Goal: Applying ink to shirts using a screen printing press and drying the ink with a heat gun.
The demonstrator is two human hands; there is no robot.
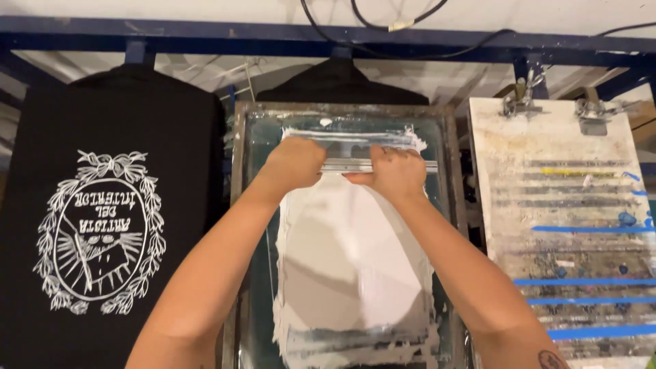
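Hands (345,167) grip metal squeegee (383,164) over glossy white ink (348,260).

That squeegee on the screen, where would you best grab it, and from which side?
Grip the squeegee along its long metal handle bar, from above and the near side, one hand toward each end, as the left hand and right hand do. Its wide, flat shape suits two spread hands.
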